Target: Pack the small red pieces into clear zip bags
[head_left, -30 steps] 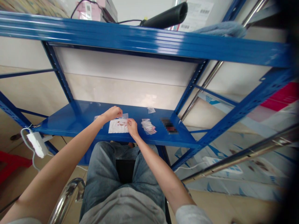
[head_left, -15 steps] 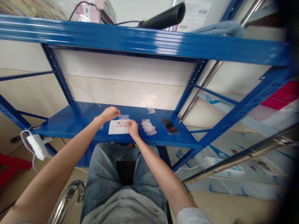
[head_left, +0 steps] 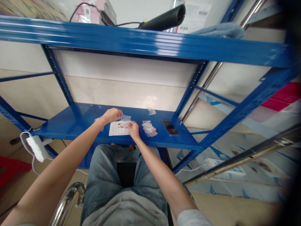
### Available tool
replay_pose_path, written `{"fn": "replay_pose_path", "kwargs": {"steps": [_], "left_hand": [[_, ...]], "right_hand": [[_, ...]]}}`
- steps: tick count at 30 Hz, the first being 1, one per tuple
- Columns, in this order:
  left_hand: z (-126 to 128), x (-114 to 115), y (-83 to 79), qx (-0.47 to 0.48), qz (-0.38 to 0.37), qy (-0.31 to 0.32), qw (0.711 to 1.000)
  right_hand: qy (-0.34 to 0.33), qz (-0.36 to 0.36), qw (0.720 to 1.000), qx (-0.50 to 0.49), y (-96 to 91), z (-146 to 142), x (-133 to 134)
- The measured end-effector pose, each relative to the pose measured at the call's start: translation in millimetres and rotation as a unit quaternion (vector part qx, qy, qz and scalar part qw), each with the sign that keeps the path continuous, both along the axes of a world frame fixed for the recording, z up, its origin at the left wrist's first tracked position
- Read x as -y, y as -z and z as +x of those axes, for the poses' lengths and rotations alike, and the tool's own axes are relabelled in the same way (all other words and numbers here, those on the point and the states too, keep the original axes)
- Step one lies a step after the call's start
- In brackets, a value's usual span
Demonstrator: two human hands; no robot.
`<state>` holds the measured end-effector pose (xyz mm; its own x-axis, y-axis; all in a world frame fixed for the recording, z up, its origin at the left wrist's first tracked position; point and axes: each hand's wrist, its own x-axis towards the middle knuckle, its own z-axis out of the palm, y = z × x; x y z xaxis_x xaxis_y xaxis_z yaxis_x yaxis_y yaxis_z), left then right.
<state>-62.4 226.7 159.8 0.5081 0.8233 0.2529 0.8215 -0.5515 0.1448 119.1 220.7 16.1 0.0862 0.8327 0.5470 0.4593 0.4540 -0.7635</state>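
My left hand (head_left: 113, 115) reaches over the blue shelf (head_left: 81, 121), fingers pinched at the left edge of a small clear plastic bag (head_left: 126, 118). Below the bag lies a crinkled white sheet (head_left: 115, 129), paper or cloth, with a few tiny dark and reddish pieces (head_left: 121, 125) on it. At the sheet's right side is my right hand (head_left: 134, 129), its thumb and fingers closed; what they hold is too small to make out. Under my left wrist another clear bag (head_left: 102, 128) partly shows.
Right of the sheet is a pile of small clear bags (head_left: 149, 128) with pinkish contents. Another clear bag (head_left: 152, 112) lies near the back edge, and a blurred-out dark object (head_left: 170, 127) farther right. A blue beam (head_left: 141, 39) crosses above; a white power strip (head_left: 37, 149) hangs left.
My left hand has moved slightly right, to the clear bag's edge, and the bag has shifted and tilted a little. My right hand stays almost in place.
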Motion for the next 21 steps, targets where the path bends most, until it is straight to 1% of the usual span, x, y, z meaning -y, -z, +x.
{"fn": "replay_pose_path", "kwargs": {"steps": [4,8,10,11,12,13,14,15,16,17,18,19,21], "left_hand": [[3,2,4.3,0.045,-0.006,0.01,0.999],[3,1,4.9,0.094,0.015,0.003,0.995],[-3,1,5.0,0.171,0.034,-0.006,0.985],[-8,3,6.3,0.241,0.045,-0.017,0.969],[-13,6,8.8,0.328,0.056,-0.038,0.942],[-20,10,13.0,0.424,0.064,-0.069,0.901],[-26,16,18.7,0.53,0.068,-0.119,0.837],[-32,23,26.0,0.628,0.068,-0.177,0.755],[-38,31,34.5,0.711,0.055,-0.22,0.666],[-42,40,43.7,0.779,0.022,-0.245,0.577],[-45,49,53.2,0.83,-0.018,-0.256,0.496],[-48,58,62.2,0.842,-0.038,-0.26,0.472],[-50,73,77.1,0.855,-0.067,-0.264,0.441]], "right_hand": [[-0.003,-0.004,1.0,-0.003,-0.3,-1,0],[0.013,-0.001,1.0,-0.015,-0.7,-1,2],[0.041,0.006,0.998,-0.038,-1.8,0,4],[0.055,0.011,0.997,-0.051,-2.6,0,5],[0.064,0.017,0.996,-0.061,-3.7,0,6],[0.069,0.023,0.995,-0.067,-5.2,0,8],[0.07,0.029,0.995,-0.068,-6.9,0,9],[0.067,0.033,0.995,-0.066,-8.9,0,11],[0.066,0.038,0.995,-0.064,-11.3,-1,13],[0.067,0.044,0.995,-0.065,-14.0,-2,16],[0.069,0.051,0.994,-0.066,-16.9,-3,20],[0.068,0.059,0.994,-0.067,-20.3,-3,25],[0.056,0.077,0.994,-0.058,-27.8,1,37]]}}
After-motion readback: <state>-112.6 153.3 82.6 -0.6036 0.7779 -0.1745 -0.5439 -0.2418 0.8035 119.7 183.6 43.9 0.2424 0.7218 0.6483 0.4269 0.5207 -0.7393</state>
